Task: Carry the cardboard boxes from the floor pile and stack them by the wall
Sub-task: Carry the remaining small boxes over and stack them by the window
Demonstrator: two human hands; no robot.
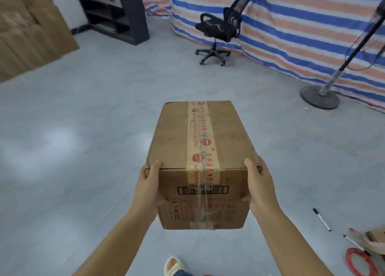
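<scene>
A brown cardboard box (200, 150), sealed with printed yellow tape and bearing a barcode on its near face, is held in the air in front of me above the grey floor. My left hand (149, 188) grips its near left edge, thumb on top. My right hand (259, 186) grips its near right edge the same way. At the far left, large brown cardboard boxes (31, 35) stand stacked by the wall.
A black office chair (218, 28) stands ahead before a striped tarp (302, 25). A fan stand with round base (319, 97) is at right. A dark shelf unit (116, 13) stands at the back. Two markers (321, 219) and a red cable (360, 261) lie at lower right.
</scene>
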